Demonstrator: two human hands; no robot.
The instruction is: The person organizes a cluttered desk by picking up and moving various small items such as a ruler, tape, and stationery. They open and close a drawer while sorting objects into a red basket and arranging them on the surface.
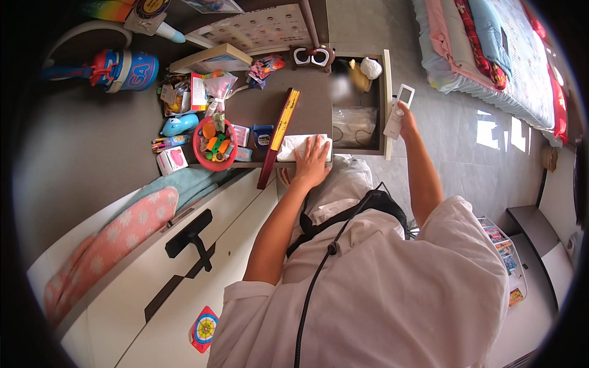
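Note:
My right hand [407, 120] grips a white remote control [392, 126] with a small grey screen, held over the right wall of a pulled-out drawer [387, 80]. Fingers spread, my left hand [312, 163] lies flat on a folded white cloth or tissue pack [286, 149] at the near edge of the brown cabinet top [313, 101]; which it is I cannot tell. Inside the drawer are a clear plastic bag [354, 122], a white ball-like thing [370, 68] and a yellowish item [358, 76]. A thick dark red book [283, 126] with gilded page edges stands beside my left hand.
Left of the book are a red bowl [197, 149] of small toys, a blue toy [179, 125] and a blue cup [140, 70]. An owl-like brown figure [311, 57] stands at the back. A bed [515, 92] with folded quilts is at far right, a wire basket [521, 282] lower right.

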